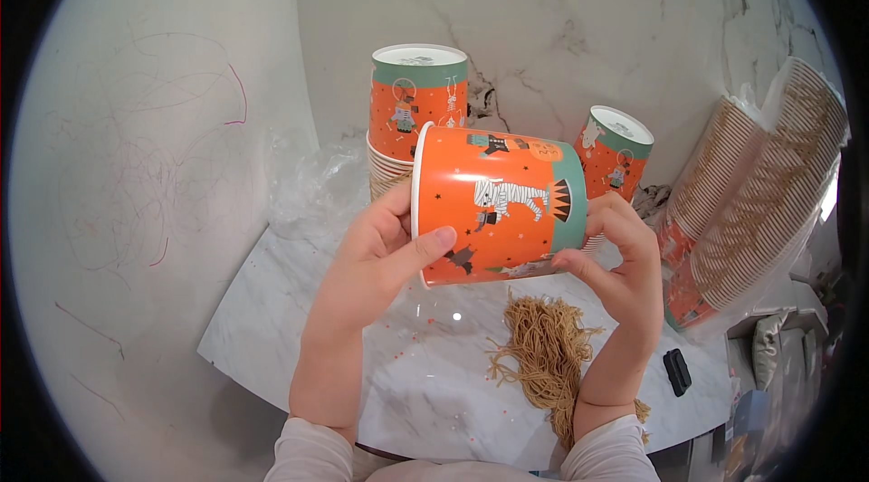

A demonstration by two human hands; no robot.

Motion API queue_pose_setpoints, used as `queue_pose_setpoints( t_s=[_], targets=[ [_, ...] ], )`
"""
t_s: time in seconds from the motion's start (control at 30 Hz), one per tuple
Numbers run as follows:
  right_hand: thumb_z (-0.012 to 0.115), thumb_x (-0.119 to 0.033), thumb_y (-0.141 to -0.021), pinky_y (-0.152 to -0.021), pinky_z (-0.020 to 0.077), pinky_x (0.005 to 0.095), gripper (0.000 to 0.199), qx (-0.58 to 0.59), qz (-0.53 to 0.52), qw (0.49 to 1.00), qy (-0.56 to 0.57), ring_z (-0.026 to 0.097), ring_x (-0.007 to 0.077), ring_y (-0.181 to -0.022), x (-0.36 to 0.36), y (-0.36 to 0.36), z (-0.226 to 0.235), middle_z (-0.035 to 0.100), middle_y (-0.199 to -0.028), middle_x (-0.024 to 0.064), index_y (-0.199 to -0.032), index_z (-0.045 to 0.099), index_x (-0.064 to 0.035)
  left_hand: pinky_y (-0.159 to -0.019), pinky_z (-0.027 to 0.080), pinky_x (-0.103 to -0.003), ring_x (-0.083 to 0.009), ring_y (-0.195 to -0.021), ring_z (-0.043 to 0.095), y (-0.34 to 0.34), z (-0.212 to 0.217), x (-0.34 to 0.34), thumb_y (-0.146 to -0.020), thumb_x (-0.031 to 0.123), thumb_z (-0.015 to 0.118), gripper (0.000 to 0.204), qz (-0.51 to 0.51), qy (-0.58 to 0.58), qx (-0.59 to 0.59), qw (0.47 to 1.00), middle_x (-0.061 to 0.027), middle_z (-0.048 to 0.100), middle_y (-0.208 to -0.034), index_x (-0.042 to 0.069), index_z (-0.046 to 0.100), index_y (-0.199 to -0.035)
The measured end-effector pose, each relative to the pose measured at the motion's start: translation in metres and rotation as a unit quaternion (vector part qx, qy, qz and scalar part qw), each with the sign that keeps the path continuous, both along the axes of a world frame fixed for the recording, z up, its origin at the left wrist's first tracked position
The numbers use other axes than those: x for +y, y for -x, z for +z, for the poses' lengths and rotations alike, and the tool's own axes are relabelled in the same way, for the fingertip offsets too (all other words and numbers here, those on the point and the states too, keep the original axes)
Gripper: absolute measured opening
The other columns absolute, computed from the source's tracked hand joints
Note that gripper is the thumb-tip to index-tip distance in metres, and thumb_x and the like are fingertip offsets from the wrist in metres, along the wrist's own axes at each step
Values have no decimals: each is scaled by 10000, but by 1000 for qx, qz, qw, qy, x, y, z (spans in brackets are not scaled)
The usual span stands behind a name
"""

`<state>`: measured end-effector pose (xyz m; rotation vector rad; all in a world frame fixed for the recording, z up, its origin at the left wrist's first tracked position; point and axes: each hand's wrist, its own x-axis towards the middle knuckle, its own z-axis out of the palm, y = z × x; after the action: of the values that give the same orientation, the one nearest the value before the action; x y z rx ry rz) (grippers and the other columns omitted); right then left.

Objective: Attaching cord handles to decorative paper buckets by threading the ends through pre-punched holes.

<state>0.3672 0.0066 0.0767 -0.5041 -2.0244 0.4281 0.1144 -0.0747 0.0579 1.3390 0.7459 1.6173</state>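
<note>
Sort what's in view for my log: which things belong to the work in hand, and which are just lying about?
In the work:
- orange-and-green paper tub, tipped sideways between left hand and right hand
- probably tan strings and upside-down tub stack behind

Apparently lying about:
- small black object
- crumpled clear plastic
- bagged tubs, perhaps stock

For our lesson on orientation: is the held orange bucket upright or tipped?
Tipped: the orange bucket is sideways, white rim leftward, green band rightward.
</note>
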Motion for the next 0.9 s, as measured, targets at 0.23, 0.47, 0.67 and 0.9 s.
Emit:
queue_pose_setpoints(
  t_s=[0.23,0.47,0.67,0.9],
  targets=[
    [848,-103,-767,-759,446,275,278,6,3,1000,21,564,145,-825,3,-1,0,607,-856,43,-875,618,8,-946,525,-305,-120,-1117,630,2,3,-1,-957,38,658,465,-9,-3,-15,1000,-79,656,-1258,-30,506,-1391],
    [834,-89,-791,-753,440,268,265,64,-22,994,84,550,124,-792,10,-5,-6,597,-807,32,-876,604,11,-856,530,-275,-80,-1006,618,5,-5,-3,-920,7,692,377,-30,33,118,992,-32,671,-1137,-6,589,-1282],
    [852,-80,-754,-741,456,287,265,-15,-17,1000,14,585,159,-778,3,-10,2,643,-812,51,-852,625,16,-848,518,-281,-76,-939,605,6,-6,-8,-902,-17,687,319,-30,48,195,979,-20,681,-1062,-17,627,-1215],
    [870,-143,-739,-689,476,312,287,-54,-39,998,3,617,207,-764,-2,-11,0,648,-796,80,-854,648,-2,-832,522,-285,-81,-934,605,10,-7,-11,-898,-12,686,378,-25,59,255,965,-31,683,-1075,-13,595,-1265]
  ],
)
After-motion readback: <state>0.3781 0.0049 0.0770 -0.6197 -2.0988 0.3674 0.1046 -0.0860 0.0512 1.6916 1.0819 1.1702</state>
